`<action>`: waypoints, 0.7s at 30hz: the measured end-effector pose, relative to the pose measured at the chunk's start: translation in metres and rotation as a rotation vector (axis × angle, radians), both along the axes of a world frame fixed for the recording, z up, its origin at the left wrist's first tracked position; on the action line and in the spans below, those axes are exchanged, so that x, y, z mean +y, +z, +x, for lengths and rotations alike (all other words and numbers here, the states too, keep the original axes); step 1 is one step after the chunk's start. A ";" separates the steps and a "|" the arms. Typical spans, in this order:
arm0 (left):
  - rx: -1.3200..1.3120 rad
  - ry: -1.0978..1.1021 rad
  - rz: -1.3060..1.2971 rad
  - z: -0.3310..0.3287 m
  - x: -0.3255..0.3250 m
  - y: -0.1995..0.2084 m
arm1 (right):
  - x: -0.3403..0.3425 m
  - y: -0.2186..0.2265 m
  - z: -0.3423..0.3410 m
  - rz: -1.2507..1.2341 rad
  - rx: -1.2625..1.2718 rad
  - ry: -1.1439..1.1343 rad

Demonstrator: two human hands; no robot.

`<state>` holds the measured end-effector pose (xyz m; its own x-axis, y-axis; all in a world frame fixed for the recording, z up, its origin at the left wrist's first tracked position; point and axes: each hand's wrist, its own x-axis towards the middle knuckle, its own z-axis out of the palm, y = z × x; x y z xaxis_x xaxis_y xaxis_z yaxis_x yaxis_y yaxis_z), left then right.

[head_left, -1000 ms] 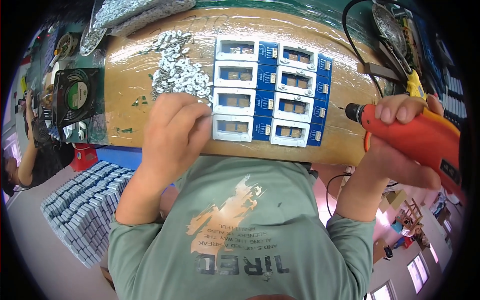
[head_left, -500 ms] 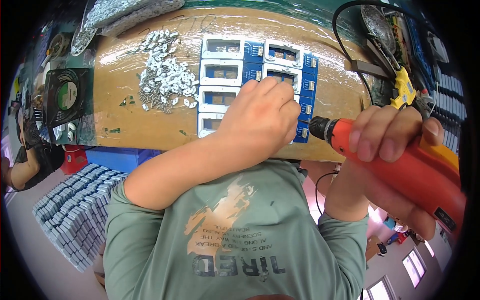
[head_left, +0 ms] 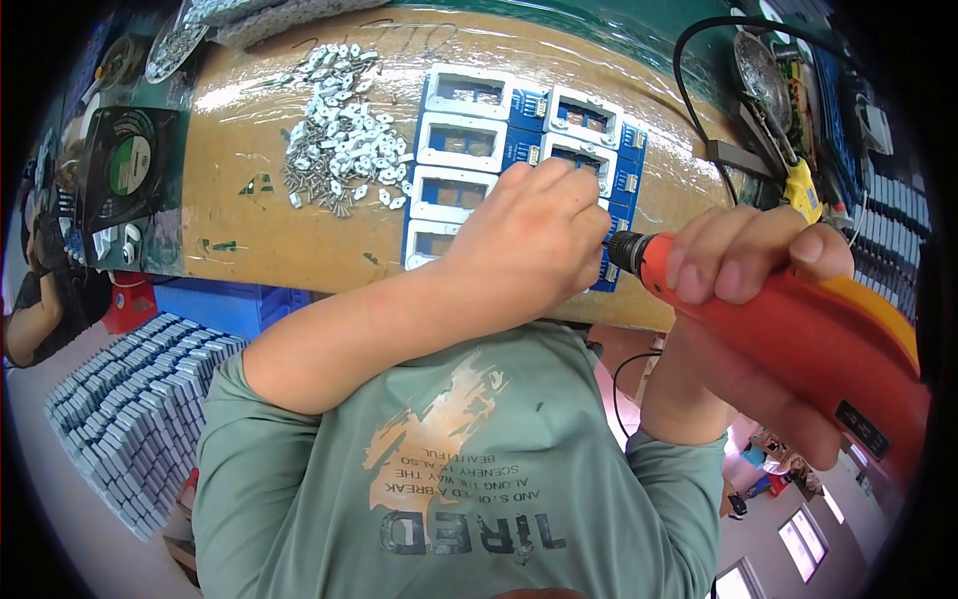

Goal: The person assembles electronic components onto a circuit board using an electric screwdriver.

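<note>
My right hand (head_left: 748, 262) is wrapped round a red electric screwdriver (head_left: 798, 349) with a black chuck. Its chuck points left, close to the fingers of my left hand (head_left: 529, 225), and the bit's tip is hidden there. My left hand is closed over the lower right part of a blue circuit board panel (head_left: 523, 143); what its curled fingers pinch, if anything, is hidden. White rectangular frames (head_left: 461, 140) sit on the panel in two columns, the lower right ones covered by my hand. Small white connectors (head_left: 629, 183) line the panel's right edge.
Left of the panel lies a heap of small white pieces (head_left: 349, 140) with loose screws (head_left: 317, 188). A black fan (head_left: 128, 165) stands at the far left, and a yellow-handled tool (head_left: 801, 192) lies right. Stacked pale parts (head_left: 145, 419) rise below the table's left side.
The screwdriver has moved left relative to the panel, bringing its chuck closer to my left fingers. The whole view has shifted slightly; my left hand stays over the panel.
</note>
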<state>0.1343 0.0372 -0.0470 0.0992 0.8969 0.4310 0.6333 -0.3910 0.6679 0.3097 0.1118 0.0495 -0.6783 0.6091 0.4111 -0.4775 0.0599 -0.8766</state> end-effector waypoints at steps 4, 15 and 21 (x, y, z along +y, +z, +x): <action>0.001 0.015 -0.050 -0.002 -0.003 0.000 | 0.004 -0.012 -0.012 0.054 0.026 0.028; -0.002 -0.045 -0.031 -0.003 -0.006 0.002 | 0.001 -0.019 -0.021 0.235 0.062 -0.006; -0.002 -0.040 -0.051 -0.007 -0.008 0.002 | -0.007 -0.020 -0.017 0.125 0.059 -0.147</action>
